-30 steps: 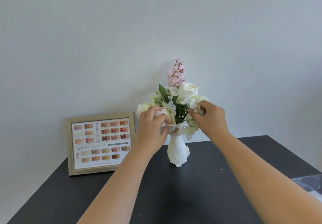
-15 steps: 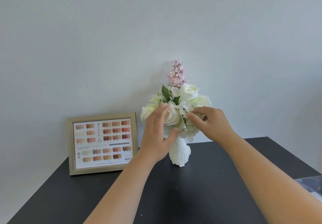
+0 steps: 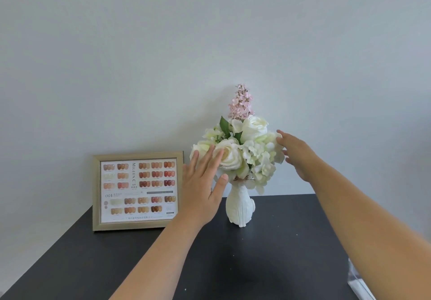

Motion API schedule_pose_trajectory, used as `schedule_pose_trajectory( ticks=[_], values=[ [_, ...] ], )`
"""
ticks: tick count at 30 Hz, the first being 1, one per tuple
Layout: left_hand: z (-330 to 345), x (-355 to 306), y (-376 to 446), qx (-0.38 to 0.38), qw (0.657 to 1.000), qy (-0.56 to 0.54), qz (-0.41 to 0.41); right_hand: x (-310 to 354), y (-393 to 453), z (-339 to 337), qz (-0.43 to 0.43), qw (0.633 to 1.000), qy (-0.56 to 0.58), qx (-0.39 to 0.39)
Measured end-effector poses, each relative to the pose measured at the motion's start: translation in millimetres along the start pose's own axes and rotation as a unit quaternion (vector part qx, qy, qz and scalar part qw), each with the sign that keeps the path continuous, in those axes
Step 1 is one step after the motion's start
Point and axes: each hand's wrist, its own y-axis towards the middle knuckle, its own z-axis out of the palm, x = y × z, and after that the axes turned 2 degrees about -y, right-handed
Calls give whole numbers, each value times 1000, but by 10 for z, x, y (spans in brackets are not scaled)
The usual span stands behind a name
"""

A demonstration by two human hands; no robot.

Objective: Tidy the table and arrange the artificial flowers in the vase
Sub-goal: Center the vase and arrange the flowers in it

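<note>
Nearest the camera, the dark matte tabletop [image 3: 268,264] lies bare across its whole front, apart from a clear plastic sheet or wrapper [image 3: 359,281] at the right edge, so both forearms have free room to draw back toward the body. Further in, the left hand [image 3: 203,183] is spread flat with its fingers apart, its fingertips resting on or just in front of the left white rose of the bunch and gripping nothing. The right hand [image 3: 296,152] is likewise open with loose fingers, cupped against the right side of the blooms; whether it touches the petals or sits just beside them cannot be told. Between the two hands, the bunch of white artificial roses and hydrangea with a tall pink spike [image 3: 242,150] stands upright in the small white ribbed vase [image 3: 240,206], which sits on the table toward its back, close to the pale grey wall [image 3: 210,43]. The step in hand looks like the final shaping of the bouquet, so the task seems nearly done. The next move likely calls for light, even pressure from both sides, or a gentle release, since the narrow vase could tip. Left of the vase, well clear of it, a gold-framed nail-colour chart [image 3: 137,190] leans against the wall, limiting sideways sweep for the left hand.
</note>
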Motion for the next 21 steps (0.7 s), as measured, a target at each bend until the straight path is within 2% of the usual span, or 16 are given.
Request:
schedule_pose_trajectory(
  ticks=[4, 8, 10, 12, 15, 21],
  values=[
    [67, -38, -25, 38, 999, -14, 5, -16, -2, 130, -34, 999, 7, 15],
    [-6, 1, -58, -12, 1000, -24, -3, -87, -35, 67, -18, 997, 57, -49],
    [-42, 53, -62, -51, 994, -75, -54, -169, -73, 37, 8, 993, 83, -78],
    [-50, 64, -60, -59, 975, -176, -125, -309, -118, 70, 44, 989, 107, -89],
    [-26, 16, -67, -26, 944, -287, -163, -517, -225, 202, 64, 987, 140, -50],
    [-8, 0, -72, -13, 947, -287, -148, -459, -333, 519, -13, 994, 107, 0]
  ],
)
